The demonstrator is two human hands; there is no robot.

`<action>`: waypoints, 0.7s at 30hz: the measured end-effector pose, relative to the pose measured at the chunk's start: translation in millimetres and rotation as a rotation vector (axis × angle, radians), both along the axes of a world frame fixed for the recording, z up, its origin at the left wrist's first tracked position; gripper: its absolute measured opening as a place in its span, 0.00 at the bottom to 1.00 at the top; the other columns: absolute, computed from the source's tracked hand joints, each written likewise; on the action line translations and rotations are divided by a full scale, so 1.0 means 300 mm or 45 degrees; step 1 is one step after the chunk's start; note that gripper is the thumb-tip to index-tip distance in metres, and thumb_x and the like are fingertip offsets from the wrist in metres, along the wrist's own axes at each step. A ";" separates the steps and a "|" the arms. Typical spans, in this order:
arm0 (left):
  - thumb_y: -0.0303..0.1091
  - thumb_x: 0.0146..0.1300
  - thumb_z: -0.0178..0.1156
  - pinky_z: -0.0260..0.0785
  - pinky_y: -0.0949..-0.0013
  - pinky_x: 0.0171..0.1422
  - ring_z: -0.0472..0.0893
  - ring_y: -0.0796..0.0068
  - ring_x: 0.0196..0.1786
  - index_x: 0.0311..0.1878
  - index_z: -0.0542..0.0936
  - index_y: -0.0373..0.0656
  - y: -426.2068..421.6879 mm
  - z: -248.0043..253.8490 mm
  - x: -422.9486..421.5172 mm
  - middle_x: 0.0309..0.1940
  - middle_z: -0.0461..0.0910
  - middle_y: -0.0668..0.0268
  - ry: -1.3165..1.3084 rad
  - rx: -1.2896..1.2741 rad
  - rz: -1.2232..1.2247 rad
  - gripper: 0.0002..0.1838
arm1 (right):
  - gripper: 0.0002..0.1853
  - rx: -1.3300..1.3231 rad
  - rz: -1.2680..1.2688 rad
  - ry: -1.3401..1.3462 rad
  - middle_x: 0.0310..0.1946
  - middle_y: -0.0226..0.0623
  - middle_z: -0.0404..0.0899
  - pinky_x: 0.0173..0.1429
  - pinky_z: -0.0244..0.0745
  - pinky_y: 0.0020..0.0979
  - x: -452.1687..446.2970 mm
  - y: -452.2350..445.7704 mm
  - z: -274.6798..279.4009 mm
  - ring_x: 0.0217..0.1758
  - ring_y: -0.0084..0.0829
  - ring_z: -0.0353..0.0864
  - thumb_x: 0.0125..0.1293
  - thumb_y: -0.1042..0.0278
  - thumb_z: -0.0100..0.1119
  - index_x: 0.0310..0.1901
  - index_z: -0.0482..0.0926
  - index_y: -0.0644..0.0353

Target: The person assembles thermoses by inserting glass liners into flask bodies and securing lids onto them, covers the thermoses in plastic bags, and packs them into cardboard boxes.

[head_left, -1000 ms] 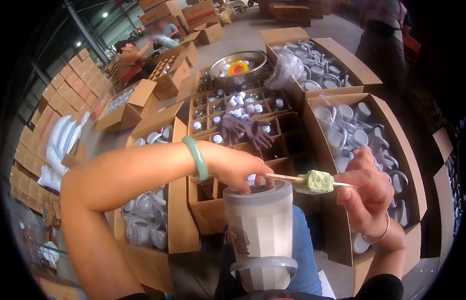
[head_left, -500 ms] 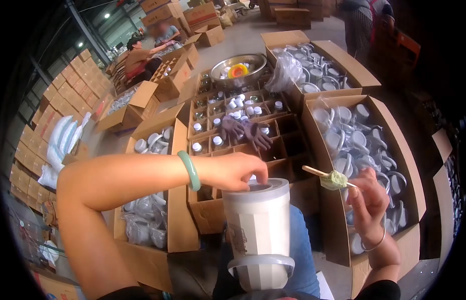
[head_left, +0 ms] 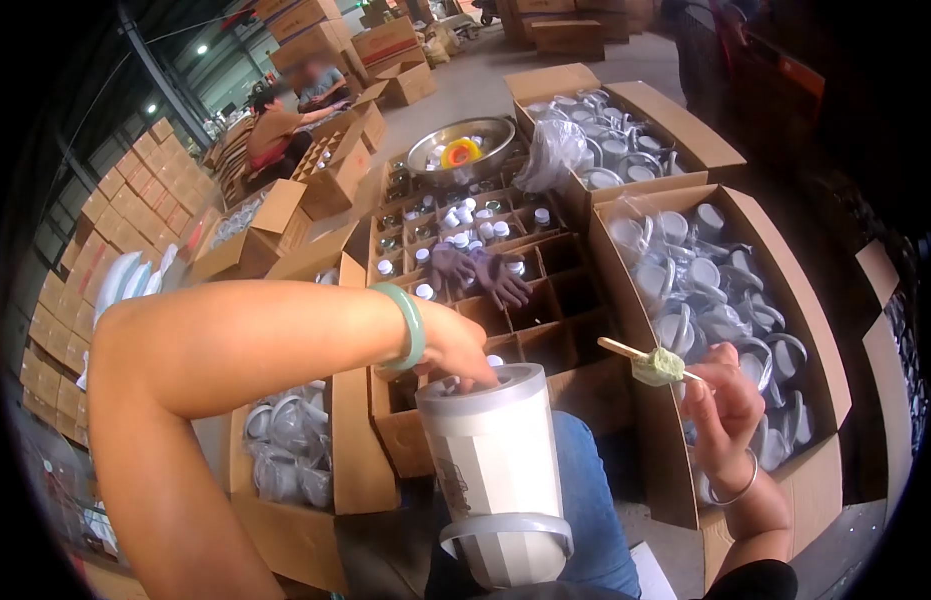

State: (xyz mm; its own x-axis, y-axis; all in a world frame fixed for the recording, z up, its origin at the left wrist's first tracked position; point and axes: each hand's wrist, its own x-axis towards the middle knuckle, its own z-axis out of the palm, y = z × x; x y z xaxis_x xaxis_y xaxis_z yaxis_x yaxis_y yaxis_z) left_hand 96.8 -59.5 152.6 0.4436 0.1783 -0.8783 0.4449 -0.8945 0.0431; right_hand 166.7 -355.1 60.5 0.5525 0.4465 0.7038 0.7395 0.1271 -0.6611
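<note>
A large pale cup [head_left: 493, 455] with a grey rim and a grey handle band stands tilted between the knees. My left hand [head_left: 455, 345], below a green bangle, rests at the cup's rim; its fingertips go down inside the opening, where I cannot see what they touch. Pinched in my right hand [head_left: 723, 400] is the thin end of a stick with a bitten green frozen treat [head_left: 658, 367] on it. A second flat wooden stick [head_left: 620, 347] sticks out of the treat's far side.
Ahead, a divided carton [head_left: 545, 290] holds white-capped bottles, purple gloves [head_left: 490, 275] and a metal bowl [head_left: 500, 135]. Cartons of grey lids [head_left: 700, 270] line the right, another [head_left: 285, 440] the left. Two people [head_left: 275, 130] sit far left; another person stands at upper right.
My left hand has come off the wooden stick and moved left to the cup's rim, its fingers dipping in. The cup and view have shifted slightly. My right hand still holds the treat.
</note>
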 end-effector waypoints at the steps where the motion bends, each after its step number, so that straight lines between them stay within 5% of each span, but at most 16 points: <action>1: 0.48 0.63 0.61 0.68 0.63 0.35 0.74 0.69 0.31 0.36 0.85 0.32 -0.003 -0.003 0.002 0.24 0.78 0.63 -0.008 -0.008 0.027 0.22 | 0.05 0.001 -0.006 0.002 0.18 0.28 0.73 0.44 0.59 0.32 0.004 -0.001 -0.006 0.26 0.27 0.68 0.64 0.74 0.61 0.39 0.83 0.64; 8: 0.33 0.62 0.63 0.70 0.68 0.38 0.76 0.75 0.33 0.40 0.82 0.32 0.052 -0.079 -0.038 0.29 0.80 0.65 -0.145 -0.171 0.102 0.12 | 0.05 0.053 -0.032 0.080 0.17 0.28 0.72 0.45 0.59 0.32 0.013 -0.010 -0.029 0.26 0.26 0.67 0.65 0.74 0.60 0.39 0.83 0.64; 11: 0.31 0.60 0.65 0.67 0.72 0.45 0.71 0.79 0.42 0.43 0.83 0.39 0.141 -0.173 -0.083 0.46 0.75 0.65 -0.362 -0.514 0.165 0.09 | 0.05 0.024 -0.015 0.136 0.22 0.26 0.75 0.44 0.59 0.28 0.006 -0.014 -0.045 0.27 0.24 0.67 0.66 0.72 0.61 0.38 0.83 0.64; 13: 0.30 0.60 0.65 0.65 0.74 0.45 0.69 0.80 0.42 0.44 0.84 0.40 0.157 -0.172 -0.095 0.48 0.72 0.67 -0.428 -0.602 0.089 0.09 | 0.07 0.110 0.041 0.706 0.29 0.24 0.76 0.43 0.60 0.25 -0.007 -0.006 -0.051 0.30 0.21 0.69 0.69 0.67 0.60 0.40 0.82 0.62; 14: 0.29 0.61 0.64 0.64 0.75 0.46 0.67 0.81 0.42 0.45 0.84 0.41 0.164 -0.173 -0.099 0.50 0.70 0.68 -0.501 -0.688 0.006 0.09 | 0.07 0.108 0.041 0.706 0.29 0.24 0.76 0.43 0.60 0.25 0.003 0.007 -0.065 0.30 0.21 0.69 0.69 0.67 0.60 0.40 0.82 0.62; 16: 0.28 0.61 0.64 0.63 0.77 0.46 0.67 0.82 0.41 0.45 0.84 0.41 0.177 -0.191 -0.102 0.51 0.69 0.70 -0.534 -0.784 0.018 0.10 | 0.10 0.566 0.115 1.393 0.31 0.20 0.74 0.43 0.61 0.23 0.042 0.053 -0.114 0.32 0.17 0.68 0.72 0.61 0.57 0.44 0.80 0.58; 17: 0.27 0.61 0.64 0.61 0.78 0.46 0.66 0.83 0.41 0.46 0.84 0.41 0.186 -0.201 -0.101 0.51 0.69 0.71 -0.567 -0.876 0.026 0.10 | 0.10 0.585 0.338 1.517 0.28 0.19 0.70 0.44 0.63 0.25 0.077 0.042 -0.142 0.33 0.15 0.67 0.74 0.59 0.55 0.48 0.77 0.55; 21: 0.27 0.61 0.64 0.61 0.78 0.46 0.66 0.83 0.42 0.48 0.83 0.42 0.199 -0.235 -0.085 0.50 0.67 0.72 -0.595 -0.979 -0.008 0.11 | 0.11 0.525 0.091 1.845 0.27 0.17 0.71 0.37 0.66 0.22 0.096 0.132 -0.251 0.28 0.15 0.66 0.75 0.57 0.53 0.49 0.77 0.54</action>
